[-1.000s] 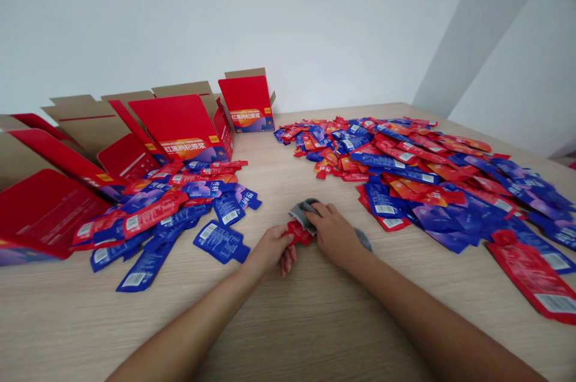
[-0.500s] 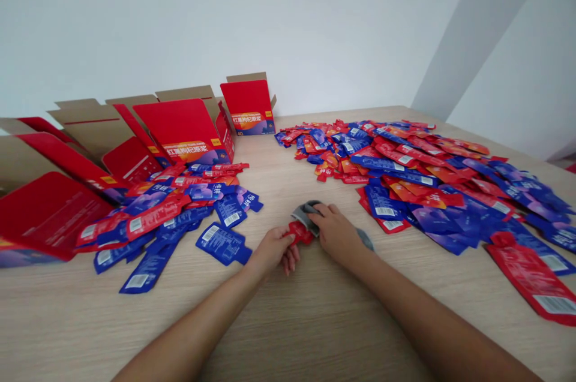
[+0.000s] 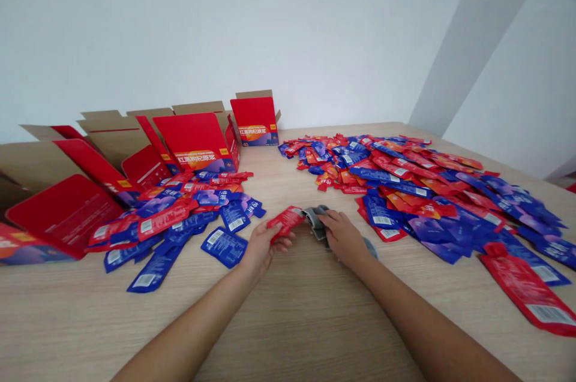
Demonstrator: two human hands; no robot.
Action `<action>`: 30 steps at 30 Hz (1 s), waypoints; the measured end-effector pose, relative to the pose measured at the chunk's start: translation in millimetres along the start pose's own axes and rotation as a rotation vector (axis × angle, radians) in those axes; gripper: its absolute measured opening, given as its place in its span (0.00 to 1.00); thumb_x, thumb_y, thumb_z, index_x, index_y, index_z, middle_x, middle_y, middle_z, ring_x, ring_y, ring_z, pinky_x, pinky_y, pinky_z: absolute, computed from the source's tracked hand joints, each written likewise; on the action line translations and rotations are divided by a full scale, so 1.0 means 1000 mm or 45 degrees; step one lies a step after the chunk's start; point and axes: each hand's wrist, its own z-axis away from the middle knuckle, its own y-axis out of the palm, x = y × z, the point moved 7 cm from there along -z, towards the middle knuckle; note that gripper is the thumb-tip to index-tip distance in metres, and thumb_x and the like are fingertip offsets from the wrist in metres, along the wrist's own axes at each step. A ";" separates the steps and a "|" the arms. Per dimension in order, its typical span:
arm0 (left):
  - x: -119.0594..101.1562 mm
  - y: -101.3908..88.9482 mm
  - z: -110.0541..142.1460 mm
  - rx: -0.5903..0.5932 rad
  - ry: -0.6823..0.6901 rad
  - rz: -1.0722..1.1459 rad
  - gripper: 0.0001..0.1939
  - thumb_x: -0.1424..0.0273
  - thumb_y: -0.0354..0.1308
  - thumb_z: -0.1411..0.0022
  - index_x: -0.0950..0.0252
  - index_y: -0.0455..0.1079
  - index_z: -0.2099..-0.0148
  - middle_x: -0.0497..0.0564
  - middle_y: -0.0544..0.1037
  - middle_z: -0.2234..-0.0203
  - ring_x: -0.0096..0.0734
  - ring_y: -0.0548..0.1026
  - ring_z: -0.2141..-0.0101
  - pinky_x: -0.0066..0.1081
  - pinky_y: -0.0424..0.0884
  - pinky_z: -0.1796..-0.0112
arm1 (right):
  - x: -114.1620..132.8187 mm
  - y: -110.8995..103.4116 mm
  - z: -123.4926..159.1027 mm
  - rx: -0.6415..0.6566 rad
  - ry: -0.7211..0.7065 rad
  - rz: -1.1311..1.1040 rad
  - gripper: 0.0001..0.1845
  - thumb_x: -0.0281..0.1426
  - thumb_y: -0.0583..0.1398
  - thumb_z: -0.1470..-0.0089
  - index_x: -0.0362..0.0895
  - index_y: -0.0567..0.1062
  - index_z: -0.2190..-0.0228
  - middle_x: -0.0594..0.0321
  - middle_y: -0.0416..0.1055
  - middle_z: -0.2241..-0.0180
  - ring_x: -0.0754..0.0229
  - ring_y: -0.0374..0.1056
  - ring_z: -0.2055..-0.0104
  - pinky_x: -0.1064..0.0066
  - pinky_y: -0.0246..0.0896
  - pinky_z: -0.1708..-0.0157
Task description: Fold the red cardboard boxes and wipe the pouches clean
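Note:
My left hand (image 3: 261, 245) pinches a red sachet (image 3: 287, 219) by one end and holds it just above the wooden table (image 3: 288, 322). My right hand (image 3: 344, 237) rests to its right, fingers curled on a grey cloth (image 3: 317, 219) that lies on the table. The sachet's free end almost touches the cloth. A small pile of blue and red sachets (image 3: 180, 220) lies to the left of my left hand. A much larger heap of sachets (image 3: 427, 190) spreads to the right of my right hand.
Several open red-and-cardboard boxes (image 3: 193, 139) stand along the far left of the table, one (image 3: 256, 119) near the back wall. A single long red sachet (image 3: 526, 289) lies near the table's right edge. Bare wood shows in front of my arms.
My left hand has pulled the red sachet out leftward from under my right hand and the cloth, so its full length shows. The view has tilted a little upward.

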 end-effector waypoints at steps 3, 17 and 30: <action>-0.041 -0.031 0.003 -0.313 0.455 0.195 0.11 0.65 0.55 0.43 0.63 0.62 0.59 0.50 0.78 0.68 0.23 0.76 0.74 0.22 0.71 0.72 | -0.004 0.001 -0.002 -0.004 -0.004 -0.028 0.26 0.19 0.48 0.51 0.42 0.69 0.50 0.55 0.65 0.49 0.56 0.58 0.49 0.63 0.53 0.49; -0.013 0.081 -0.096 0.017 0.617 -1.501 0.20 0.71 0.53 0.43 0.73 0.61 0.49 0.64 0.68 0.50 0.38 0.68 0.50 0.35 0.65 0.53 | -0.046 -0.011 -0.013 -0.481 0.281 -0.607 0.24 0.23 0.48 0.53 0.45 0.71 0.55 0.57 0.69 0.56 0.56 0.62 0.51 0.61 0.55 0.48; -0.014 0.170 -0.174 0.188 0.600 -2.274 0.12 0.67 0.54 0.39 0.68 0.68 0.55 0.54 0.72 0.57 0.36 0.70 0.56 0.44 0.66 0.54 | -0.055 -0.016 -0.009 -0.682 0.319 -0.953 0.20 0.26 0.50 0.54 0.44 0.73 0.60 0.59 0.70 0.59 0.57 0.63 0.55 0.63 0.56 0.52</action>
